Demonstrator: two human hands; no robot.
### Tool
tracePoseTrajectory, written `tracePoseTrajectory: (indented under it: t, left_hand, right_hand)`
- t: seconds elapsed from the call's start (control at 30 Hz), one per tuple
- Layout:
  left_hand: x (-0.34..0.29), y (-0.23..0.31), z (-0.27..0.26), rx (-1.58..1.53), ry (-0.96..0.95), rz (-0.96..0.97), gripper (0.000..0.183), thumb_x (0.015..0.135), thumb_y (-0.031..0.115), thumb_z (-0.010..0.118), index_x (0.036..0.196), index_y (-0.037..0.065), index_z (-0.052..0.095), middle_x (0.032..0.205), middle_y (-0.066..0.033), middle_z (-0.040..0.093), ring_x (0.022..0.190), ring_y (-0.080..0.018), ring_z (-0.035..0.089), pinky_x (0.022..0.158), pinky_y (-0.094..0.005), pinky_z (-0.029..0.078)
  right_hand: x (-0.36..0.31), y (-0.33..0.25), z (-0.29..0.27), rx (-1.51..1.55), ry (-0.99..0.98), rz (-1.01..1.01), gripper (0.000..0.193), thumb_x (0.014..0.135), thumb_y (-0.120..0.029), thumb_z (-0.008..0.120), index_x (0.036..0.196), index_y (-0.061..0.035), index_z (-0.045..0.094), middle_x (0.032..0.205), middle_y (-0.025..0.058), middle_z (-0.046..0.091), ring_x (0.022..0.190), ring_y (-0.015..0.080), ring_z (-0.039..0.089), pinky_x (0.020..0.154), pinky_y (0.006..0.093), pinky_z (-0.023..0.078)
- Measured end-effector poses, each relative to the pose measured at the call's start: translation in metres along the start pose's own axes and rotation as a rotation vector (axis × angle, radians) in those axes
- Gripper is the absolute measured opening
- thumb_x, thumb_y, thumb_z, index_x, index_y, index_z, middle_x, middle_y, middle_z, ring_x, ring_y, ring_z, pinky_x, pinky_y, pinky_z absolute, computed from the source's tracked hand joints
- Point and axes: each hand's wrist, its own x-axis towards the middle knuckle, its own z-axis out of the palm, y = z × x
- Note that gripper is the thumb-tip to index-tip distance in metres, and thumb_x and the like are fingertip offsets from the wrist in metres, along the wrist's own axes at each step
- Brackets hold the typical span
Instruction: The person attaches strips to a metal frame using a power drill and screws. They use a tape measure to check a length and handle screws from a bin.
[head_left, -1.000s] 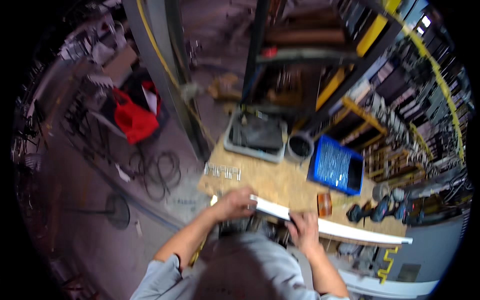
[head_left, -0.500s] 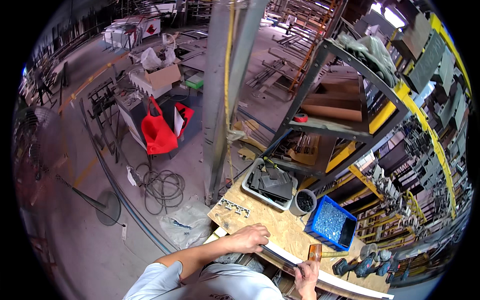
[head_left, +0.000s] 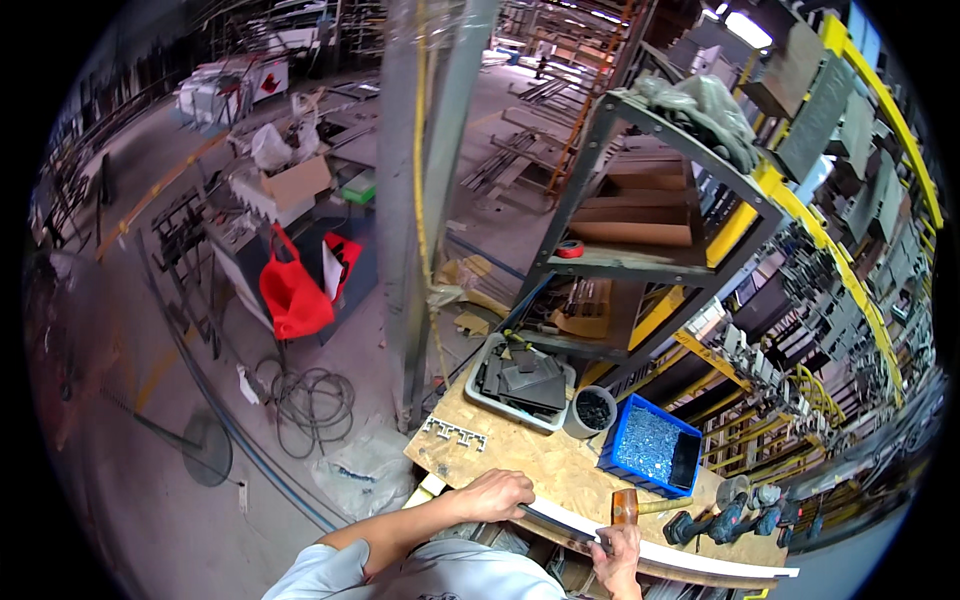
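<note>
A long white strip (head_left: pixel 690 560), probably a profile, runs along the near edge of the wooden workbench (head_left: pixel 530 455). At the strip's left end is my left hand (head_left: pixel 497 495), closed with the fingers bent over it. Further right, my right hand (head_left: pixel 617 555) grips the same strip, thumb and fingers pressed on it. Between the hands the strip shows a dark lower side. Just beyond my right hand lies a mallet with an amber head (head_left: pixel 625 506) and a pale handle.
Along the bench's far side stand a tray of black parts (head_left: pixel 520 382), a round tub (head_left: pixel 592 410) and a blue bin of small metal pieces (head_left: pixel 645 445). Cordless drills (head_left: pixel 725 522) lie at right. Beyond are a metal shelf rack (head_left: pixel 600 250) and a grey column (head_left: pixel 420 200).
The view has turned slightly to the right, so the surroundings sit further left. Both hands keep their hold on the strip, with little visible movement.
</note>
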Motion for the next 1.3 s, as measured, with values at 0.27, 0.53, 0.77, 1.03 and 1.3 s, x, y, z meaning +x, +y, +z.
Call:
tracePoseTrajectory:
  t: [0.27, 0.53, 0.77, 1.03, 1.3]
  left_hand:
    - [-0.003, -0.002, 0.0, -0.016, 0.033, 0.044, 0.024, 0.083, 0.018, 0.08, 0.1, 0.005, 0.07, 0.102, -0.0131, 0.068, 0.104, -0.0378, 0.068, 0.089, -0.0492, 0.056]
    - [0.0, -0.003, -0.002, 0.003, -0.001, 0.048, 0.026, 0.084, 0.018, 0.081, 0.104, 0.004, 0.071, 0.111, -0.0116, 0.071, 0.106, -0.0359, 0.069, 0.089, -0.047, 0.057]
    - [-0.003, 0.0, -0.005, 0.006, 0.02, 0.045, 0.029, 0.08, 0.018, 0.083, 0.104, 0.005, 0.072, 0.108, -0.0106, 0.072, 0.105, -0.0352, 0.07, 0.086, -0.0473, 0.058]
    - [0.005, 0.004, -0.008, 0.018, 0.042, 0.097, 0.028, 0.078, 0.018, 0.084, 0.101, 0.006, 0.074, 0.108, -0.0098, 0.074, 0.099, -0.0334, 0.072, 0.081, -0.0453, 0.059]
    - [0.014, 0.016, -0.005, 0.008, 0.155, 0.038, 0.023, 0.069, 0.009, 0.082, 0.09, 0.003, 0.074, 0.096, -0.015, 0.075, 0.087, -0.0365, 0.072, 0.075, -0.0457, 0.058]
  right_hand:
    - [-0.005, 0.014, 0.007, 0.028, 0.036, -0.07, 0.023, 0.073, -0.007, 0.087, 0.091, -0.0095, 0.073, 0.094, 0.01, 0.065, 0.094, 0.035, 0.061, 0.085, 0.0476, 0.047]
    - [-0.003, 0.013, 0.005, 0.049, 0.075, -0.083, 0.02, 0.073, -0.009, 0.087, 0.087, -0.0105, 0.073, 0.093, 0.0086, 0.065, 0.093, 0.0335, 0.062, 0.084, 0.0463, 0.047]
    - [0.002, 0.009, -0.001, 0.089, 0.02, -0.072, 0.016, 0.076, -0.009, 0.086, 0.088, -0.0093, 0.075, 0.094, 0.0091, 0.067, 0.093, 0.0339, 0.063, 0.087, 0.0455, 0.049]
    - [-0.01, 0.009, -0.005, 0.061, 0.011, -0.023, 0.017, 0.077, -0.006, 0.083, 0.092, -0.0079, 0.075, 0.099, 0.0108, 0.068, 0.099, 0.0352, 0.064, 0.09, 0.0475, 0.051]
    - [-0.011, 0.005, -0.032, 0.044, 0.031, 0.077, 0.029, 0.084, -0.011, 0.082, 0.11, -0.0059, 0.072, 0.113, 0.0114, 0.065, 0.11, 0.0342, 0.061, 0.096, 0.0449, 0.048]
